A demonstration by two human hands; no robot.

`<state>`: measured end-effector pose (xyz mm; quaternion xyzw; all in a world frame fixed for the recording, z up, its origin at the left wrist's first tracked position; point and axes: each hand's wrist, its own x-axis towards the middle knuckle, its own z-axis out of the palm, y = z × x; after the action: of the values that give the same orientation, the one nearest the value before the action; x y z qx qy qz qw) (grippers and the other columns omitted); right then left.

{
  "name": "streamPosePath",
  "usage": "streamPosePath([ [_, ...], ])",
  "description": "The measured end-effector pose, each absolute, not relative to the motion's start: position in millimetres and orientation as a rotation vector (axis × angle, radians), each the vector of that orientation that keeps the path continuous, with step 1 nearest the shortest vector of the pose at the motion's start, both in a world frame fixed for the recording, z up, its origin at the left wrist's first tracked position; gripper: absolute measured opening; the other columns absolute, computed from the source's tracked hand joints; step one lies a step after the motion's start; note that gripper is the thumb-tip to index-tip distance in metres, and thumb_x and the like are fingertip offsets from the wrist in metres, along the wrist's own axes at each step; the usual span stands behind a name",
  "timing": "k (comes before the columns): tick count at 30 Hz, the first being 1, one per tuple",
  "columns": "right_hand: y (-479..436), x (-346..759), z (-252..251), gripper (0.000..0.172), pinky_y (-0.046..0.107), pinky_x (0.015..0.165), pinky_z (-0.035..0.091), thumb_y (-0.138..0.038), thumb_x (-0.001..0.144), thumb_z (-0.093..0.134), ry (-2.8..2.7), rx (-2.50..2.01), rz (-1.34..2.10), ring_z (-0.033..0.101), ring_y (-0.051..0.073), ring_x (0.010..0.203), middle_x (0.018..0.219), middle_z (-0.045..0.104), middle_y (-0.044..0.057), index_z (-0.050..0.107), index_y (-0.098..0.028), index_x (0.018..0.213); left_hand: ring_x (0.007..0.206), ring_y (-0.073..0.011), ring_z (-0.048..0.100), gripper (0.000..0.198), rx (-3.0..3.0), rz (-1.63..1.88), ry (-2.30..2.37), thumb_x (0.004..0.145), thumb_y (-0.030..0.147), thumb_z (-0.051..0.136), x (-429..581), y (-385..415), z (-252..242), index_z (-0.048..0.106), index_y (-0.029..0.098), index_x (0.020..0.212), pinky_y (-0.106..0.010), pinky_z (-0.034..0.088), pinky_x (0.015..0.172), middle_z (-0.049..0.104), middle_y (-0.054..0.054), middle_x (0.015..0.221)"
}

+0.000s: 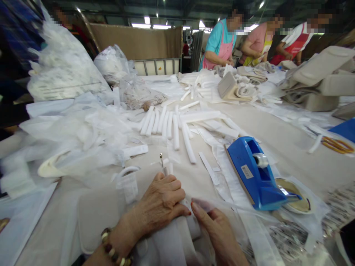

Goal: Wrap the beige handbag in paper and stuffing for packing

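My left hand [163,195], a bead bracelet on its wrist, is closed over part of a beige bag [97,218] lying before me. A small metal clasp [161,157] pokes up beyond its knuckles. White wrapping covers parts of the bag, and a pale strap [184,229] runs down below the fingers. To the right, my right hand [216,225] pinches a thin translucent white sheet [219,205] between thumb and fingers. The two thumbs almost meet. What lies under the left palm is hidden.
White foam rolls [169,123] lie ahead. A blue tape dispenser [249,173] stands right, beside a tape roll [294,195]. Loose white sheets [80,133] and stuffed plastic bags [61,66] fill the left. Stacked beige bags [318,81] are far right; several people work at the back.
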<state>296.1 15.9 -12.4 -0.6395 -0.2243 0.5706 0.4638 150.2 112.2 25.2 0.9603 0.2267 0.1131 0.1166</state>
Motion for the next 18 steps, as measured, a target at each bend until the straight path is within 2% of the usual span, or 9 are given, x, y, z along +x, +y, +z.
streamPosePath([
  [5, 7, 279, -18, 0.049, 0.033, 0.081, 0.05, -0.059, 0.073, 0.058, -0.755, -1.708, 1.025, 0.063, 0.025, 0.086, 0.08, 0.071, 0.008, 0.072, -0.013, 0.081, 0.081, -0.0186, 0.045, 0.021, 2.879, 0.308, 0.729, 0.094, 0.026, 0.041, 152, 110, 25, 0.051, 0.019, 0.077, -0.036, 0.022, 0.07, 0.055, 0.0, 0.08],
  [9, -1, 271, -16, 0.041, 0.036, 0.09, 0.049, -0.046, 0.085, 0.049, -1.105, -1.719, 0.69, 0.063, 0.025, 0.097, 0.099, 0.07, 0.009, 0.069, -0.016, 0.103, 0.081, -0.0192, 0.046, 0.014, 2.916, 0.354, 0.777, 0.093, 0.021, 0.041, 154, 109, 25, 0.051, 0.02, 0.083, -0.036, 0.023, 0.069, 0.057, 0.0, 0.081],
  [14, 7, 266, 2, 0.029, 0.032, 0.083, 0.054, -0.028, 0.087, 0.049, -1.635, -1.569, 0.143, 0.065, 0.022, 0.093, 0.096, 0.069, 0.012, 0.068, -0.017, 0.106, 0.081, -0.0184, 0.048, 0.002, 2.847, 0.45, 0.727, 0.088, 0.021, 0.05, 153, 112, 21, 0.051, 0.019, 0.088, -0.035, 0.026, 0.07, 0.057, 0.0, 0.081],
  [16, 8, 264, 8, 0.029, 0.03, 0.082, 0.054, -0.023, 0.088, 0.047, -1.767, -1.498, 0.008, 0.065, 0.021, 0.093, 0.093, 0.069, 0.012, 0.067, -0.016, 0.108, 0.081, -0.0178, 0.049, 0.004, 2.817, 0.482, 0.705, 0.086, 0.022, 0.053, 151, 112, 19, 0.051, 0.019, 0.086, -0.035, 0.027, 0.071, 0.058, 0.001, 0.081],
  [18, 4, 263, 7, 0.028, 0.027, 0.077, 0.055, -0.021, 0.089, 0.045, -1.871, -1.465, -0.097, 0.066, 0.019, 0.083, 0.086, 0.069, 0.011, 0.068, -0.017, 0.105, 0.08, -0.0171, 0.05, 0.006, 2.802, 0.521, 0.71, 0.088, 0.022, 0.052, 150, 112, 17, 0.051, 0.019, 0.083, -0.034, 0.028, 0.072, 0.059, 0.001, 0.081],
])
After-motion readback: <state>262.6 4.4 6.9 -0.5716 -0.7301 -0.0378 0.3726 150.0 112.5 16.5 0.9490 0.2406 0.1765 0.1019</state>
